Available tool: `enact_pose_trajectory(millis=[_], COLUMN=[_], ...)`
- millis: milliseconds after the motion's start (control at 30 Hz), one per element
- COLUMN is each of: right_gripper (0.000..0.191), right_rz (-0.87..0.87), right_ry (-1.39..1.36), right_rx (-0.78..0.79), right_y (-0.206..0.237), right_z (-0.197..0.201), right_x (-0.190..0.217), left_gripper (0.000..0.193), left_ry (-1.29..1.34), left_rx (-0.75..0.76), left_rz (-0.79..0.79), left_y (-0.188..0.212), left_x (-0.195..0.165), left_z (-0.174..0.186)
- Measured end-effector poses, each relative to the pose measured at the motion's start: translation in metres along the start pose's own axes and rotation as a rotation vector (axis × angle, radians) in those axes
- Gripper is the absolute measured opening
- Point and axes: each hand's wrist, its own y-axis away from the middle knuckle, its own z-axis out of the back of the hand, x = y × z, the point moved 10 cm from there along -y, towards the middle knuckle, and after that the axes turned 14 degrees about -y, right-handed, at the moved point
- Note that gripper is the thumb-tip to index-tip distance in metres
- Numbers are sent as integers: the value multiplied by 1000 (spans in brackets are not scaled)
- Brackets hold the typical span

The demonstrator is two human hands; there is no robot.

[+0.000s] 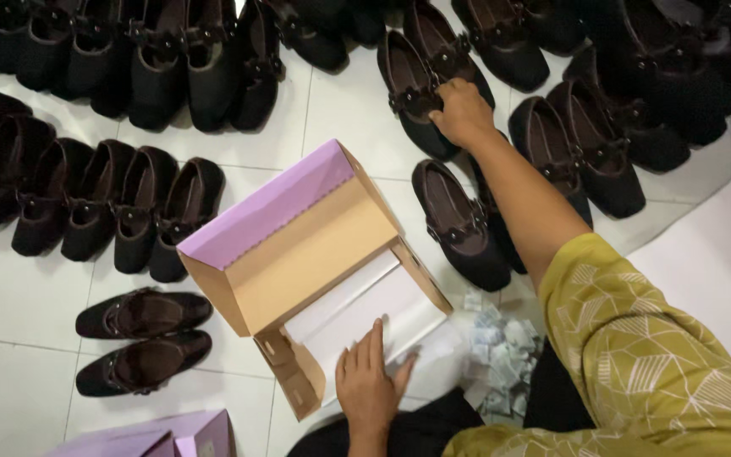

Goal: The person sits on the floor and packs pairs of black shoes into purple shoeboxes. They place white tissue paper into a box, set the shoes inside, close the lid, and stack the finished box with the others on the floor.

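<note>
An open cardboard shoe box (315,254) with a lilac lid (264,207) stands on the white tiled floor. White paper (357,313) lines its inside. My left hand (370,385) lies flat on that paper at the box's near edge, fingers apart. My right hand (460,110) reaches far out, its fingers closed on a pair of dark strap shoes (420,85). A yellow patterned sleeve (636,347) covers my right upper arm.
Many dark strap shoes (112,203) lie in rows at the left, along the top and at the right. One pair (141,338) rests left of the box. More lilac boxes (154,436) show at the bottom left. Small white packets (501,347) lie right of the box.
</note>
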Motion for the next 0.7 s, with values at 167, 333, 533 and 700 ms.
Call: enact_pose_trajectory(millis=[167,333,533,700], right_gripper=[24,20,20,39], right_rz=[32,74,272,416], right_ry=[118,234,160,147], right_rx=[-59,-74,-15,82], right_y=[-27,-47,-86,-127], right_z=[-11,-1,4,-33], right_x=[-4,-2,53,113], left_gripper=[70,53,46,40], left_ry=[229,408,379,495], left_rx=[325,719,770,761], left_rz=[244,239,25,276], left_y=[-15,-38,-96,-100], left_x=[20,38,50,66], left_z=[-1,-23,-27,-25])
